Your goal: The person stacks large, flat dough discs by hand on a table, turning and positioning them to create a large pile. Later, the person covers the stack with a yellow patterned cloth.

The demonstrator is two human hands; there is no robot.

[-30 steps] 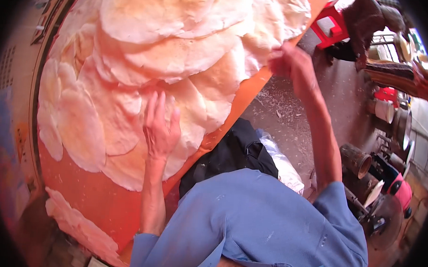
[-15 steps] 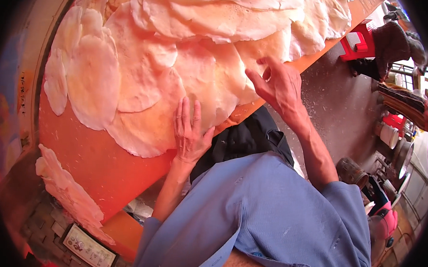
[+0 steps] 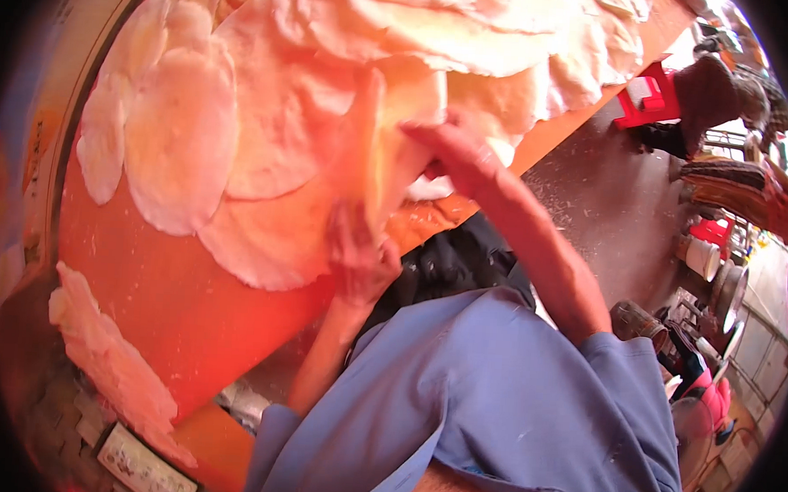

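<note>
Large, thin, pale oval flatbread sheets [image 3: 181, 141] lie overlapped across the orange table. Close in front of me, one flatbread [image 3: 378, 147] is lifted, its left edge standing up as a narrow ridge. My left hand [image 3: 362, 253] is closed at the near end of that ridge, with the fingertips blurred and partly hidden. My right hand [image 3: 461, 159] grips the same flatbread from its right side, fingers bent and smeared by motion. The orange table [image 3: 168, 297] shows at the near left.
More flatbreads [image 3: 112, 360] hang over the table's left edge. A thicker pile [image 3: 406, 19] covers the far side. Beyond the right edge are a red stool [image 3: 649, 97], a white bucket [image 3: 702, 258] and a person in pink [image 3: 714, 401] on the grey floor.
My right hand has moved left and down onto the flatbread, and my left hand's flat fingers have curled. The flatbread between them has risen off the others.
</note>
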